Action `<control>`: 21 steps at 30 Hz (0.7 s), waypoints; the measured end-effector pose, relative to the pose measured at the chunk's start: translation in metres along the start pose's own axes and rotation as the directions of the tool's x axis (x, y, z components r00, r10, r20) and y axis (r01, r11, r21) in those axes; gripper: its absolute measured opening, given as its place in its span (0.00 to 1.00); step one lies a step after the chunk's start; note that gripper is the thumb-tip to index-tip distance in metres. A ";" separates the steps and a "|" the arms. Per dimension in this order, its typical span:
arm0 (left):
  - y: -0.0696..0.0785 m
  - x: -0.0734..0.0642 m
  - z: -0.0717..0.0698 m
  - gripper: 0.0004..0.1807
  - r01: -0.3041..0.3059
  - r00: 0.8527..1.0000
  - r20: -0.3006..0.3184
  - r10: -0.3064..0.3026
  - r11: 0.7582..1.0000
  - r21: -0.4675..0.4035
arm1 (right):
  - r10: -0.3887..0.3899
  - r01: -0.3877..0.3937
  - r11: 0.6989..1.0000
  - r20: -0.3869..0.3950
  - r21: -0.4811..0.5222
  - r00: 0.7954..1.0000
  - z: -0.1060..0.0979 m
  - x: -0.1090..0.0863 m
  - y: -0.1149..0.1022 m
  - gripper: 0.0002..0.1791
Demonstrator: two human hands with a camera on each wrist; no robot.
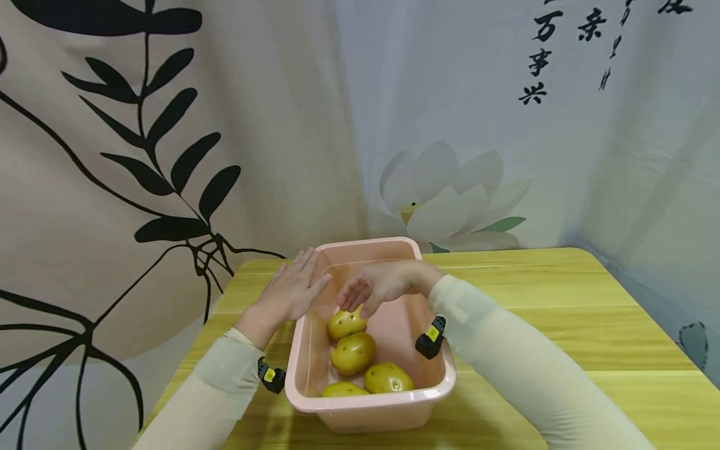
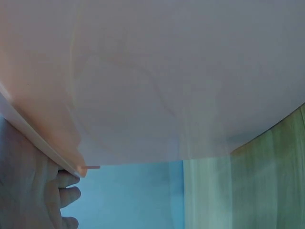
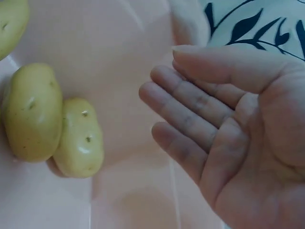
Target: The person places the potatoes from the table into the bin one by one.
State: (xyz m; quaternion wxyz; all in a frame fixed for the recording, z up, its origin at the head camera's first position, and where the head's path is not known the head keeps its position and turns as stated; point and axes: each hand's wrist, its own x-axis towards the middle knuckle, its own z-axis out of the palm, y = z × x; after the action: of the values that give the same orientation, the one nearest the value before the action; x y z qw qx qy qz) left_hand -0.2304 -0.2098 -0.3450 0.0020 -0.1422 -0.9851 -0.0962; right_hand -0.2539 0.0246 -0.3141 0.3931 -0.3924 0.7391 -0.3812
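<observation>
A pink plastic basin [image 1: 382,404] with several yellow potatoes [image 1: 353,354] inside stands on the wooden table. My left hand [image 1: 291,289] lies along the basin's left rim near the far corner, its fingers extended. From below, the left wrist view has the fingers [image 2: 69,195] beside the rim and the basin's outer wall. Over the inside of the basin hovers my right hand [image 1: 388,284], loosely bent and empty, just above the farthest potato [image 1: 344,324]. In the right wrist view its palm [image 3: 248,148] faces the camera, apart from two touching potatoes [image 3: 33,112].
The yellow wood-grain table [image 1: 540,300] extends to the right of the basin. Behind it hangs a pale curtain [image 1: 281,125] printed with black leaves, a lotus and dark writing. Small black cameras are strapped to both wrists.
</observation>
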 end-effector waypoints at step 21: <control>-0.002 0.000 0.001 0.50 0.000 1.000 -0.005 0.000 1.000 -0.016 | -0.073 0.072 0.997 -0.086 -0.014 0.994 -0.019 -0.061 -0.018 0.29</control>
State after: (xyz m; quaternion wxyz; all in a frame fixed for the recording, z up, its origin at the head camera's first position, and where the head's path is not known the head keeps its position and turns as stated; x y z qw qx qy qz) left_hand -0.2310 -0.2117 -0.3463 0.0033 -0.1421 -0.9843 -0.1045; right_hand -0.2425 0.0758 -0.2736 0.3446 -0.4045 0.7425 -0.4078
